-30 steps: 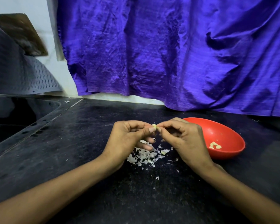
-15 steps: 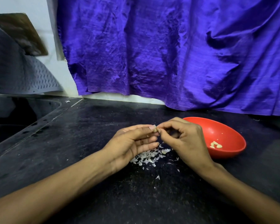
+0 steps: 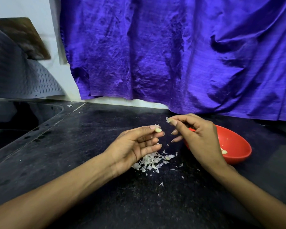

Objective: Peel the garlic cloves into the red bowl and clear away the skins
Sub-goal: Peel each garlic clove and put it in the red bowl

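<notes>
**Mia:** What are the hands doing?

**Tom:** The left hand [image 3: 135,146] pinches a small pale garlic clove [image 3: 158,130] between its thumb and first finger. The other fingers are loose. The right hand [image 3: 200,138] pinches a thin white scrap of skin [image 3: 168,120] at its fingertips, up and apart from the clove.

**Mia:** Where does the clove go?

**Tom:** Into the round red plastic bowl [image 3: 234,146], just behind the right hand. A few peeled cloves [image 3: 224,151] lie in it already. Under the left fingers sits a heap of white papery skins [image 3: 151,161] on the dark speckled bench [image 3: 89,146].

**Mia:** What could go wrong?

**Tom:** The clove is tiny and smooth, so it might slip and land in the skins. The scrap may stick to the fingers and fall in the bowl. The skins are light, so a quick sweep could scatter them.

**Mia:** Any words to read?

**Tom:** No, none show.
</notes>
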A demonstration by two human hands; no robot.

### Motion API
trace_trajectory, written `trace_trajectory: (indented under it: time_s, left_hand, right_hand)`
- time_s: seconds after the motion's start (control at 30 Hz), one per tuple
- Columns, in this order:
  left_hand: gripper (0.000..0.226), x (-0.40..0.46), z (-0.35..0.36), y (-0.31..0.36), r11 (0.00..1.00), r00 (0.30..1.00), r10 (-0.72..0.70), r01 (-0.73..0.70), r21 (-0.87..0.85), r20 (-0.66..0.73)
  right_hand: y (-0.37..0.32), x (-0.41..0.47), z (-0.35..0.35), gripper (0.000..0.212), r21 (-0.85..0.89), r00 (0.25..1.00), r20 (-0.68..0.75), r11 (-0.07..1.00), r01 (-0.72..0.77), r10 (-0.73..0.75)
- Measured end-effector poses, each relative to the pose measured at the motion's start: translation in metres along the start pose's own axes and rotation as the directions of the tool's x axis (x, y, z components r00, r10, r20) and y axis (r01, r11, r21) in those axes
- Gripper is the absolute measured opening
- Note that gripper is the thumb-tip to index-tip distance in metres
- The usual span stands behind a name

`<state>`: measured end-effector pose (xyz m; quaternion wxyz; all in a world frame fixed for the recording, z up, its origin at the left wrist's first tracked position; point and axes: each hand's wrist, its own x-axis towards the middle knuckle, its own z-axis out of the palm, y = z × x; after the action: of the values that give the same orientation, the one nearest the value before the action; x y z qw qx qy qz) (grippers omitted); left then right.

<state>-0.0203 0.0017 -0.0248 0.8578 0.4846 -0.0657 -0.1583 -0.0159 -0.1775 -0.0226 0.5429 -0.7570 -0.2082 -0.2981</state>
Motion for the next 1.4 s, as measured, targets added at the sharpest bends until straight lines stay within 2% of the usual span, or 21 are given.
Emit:
trace_trajectory:
  time_s: [0.17,0.3,0.4,0.53,0.73,1.03,1.3,1.4]
  left_hand:
    - [0.025,0.0,0.0,0.001,0.999,1.0,-0.002,0.002,-0.036,0.003]
    - [0.027,0.0,-0.001,0.001,1.0,1.0,0.004,-0.004,-0.024,0.011]
    - [0.026,0.001,-0.002,0.0,0.999,0.999,0.039,-0.039,0.013,0.007]
    - [0.022,0.002,-0.005,-0.002,0.994,0.997,0.081,-0.082,0.076,0.012]
    - [0.029,0.001,-0.005,-0.006,0.98,0.992,0.124,-0.124,0.156,0.012]
    - [0.021,0.001,-0.007,-0.007,0.96,0.978,0.207,-0.202,0.195,-0.008]
    - [0.019,0.0,-0.005,-0.007,0.958,0.978,0.207,-0.2,0.205,-0.013]
    - [0.012,-0.003,-0.003,-0.007,0.958,0.979,0.203,-0.199,0.204,0.003]
  right_hand:
    - [0.001,-0.003,0.0,0.011,-0.071,0.998,0.055,0.997,0.031,-0.027]
    - [0.001,-0.003,0.001,0.011,-0.06,1.0,0.012,0.998,0.009,-0.008]
    - [0.002,-0.001,0.0,0.013,-0.039,0.998,0.063,0.999,0.016,-0.013]
    - [0.006,-0.004,0.003,0.013,-0.136,0.984,0.154,0.984,0.114,-0.092]
    - [0.006,-0.003,0.002,0.012,-0.25,0.957,0.188,0.931,0.265,-0.221]
    - [0.012,0.002,-0.001,0.01,-0.192,0.944,0.28,0.953,0.235,-0.176]
    - [0.016,-0.002,0.002,0.013,-0.263,0.94,0.278,0.925,0.274,-0.2]
    - [0.019,-0.007,0.008,0.02,-0.328,0.909,0.37,0.888,0.323,-0.194]
